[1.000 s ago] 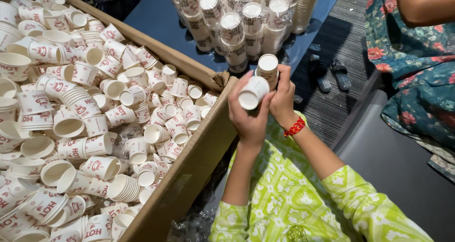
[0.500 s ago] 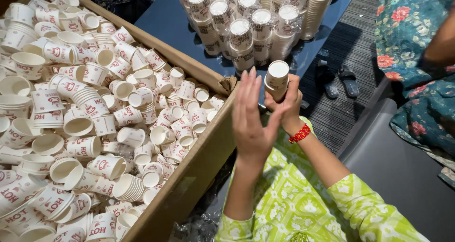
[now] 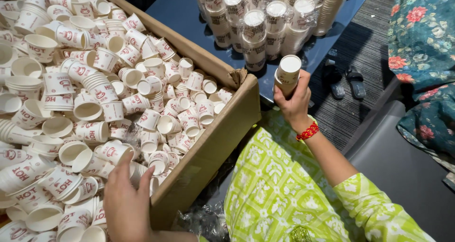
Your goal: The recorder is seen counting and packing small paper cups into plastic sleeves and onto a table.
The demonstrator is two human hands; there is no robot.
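My right hand (image 3: 295, 103), with a red thread band at the wrist, grips a short stack of white paper cups (image 3: 287, 74) held upright over the edge of the blue table (image 3: 185, 15). My left hand (image 3: 127, 200) reaches down into a big cardboard box (image 3: 214, 138) filled with loose white paper cups with red print (image 3: 109, 100). Its fingers are spread and rest on the cups near the box's front corner; nothing is clearly gripped.
Several tall wrapped cup stacks (image 3: 256, 19) stand on the blue table beyond the box. A pair of dark sandals (image 3: 345, 81) lies on the ribbed floor. Another person in floral cloth (image 3: 423, 57) sits at the right. My green patterned garment (image 3: 289, 194) fills the lower middle.
My left hand left the stack it was pressing with the right hand and dropped down and left into the box. The right hand kept the cup stack and stayed near the table edge.
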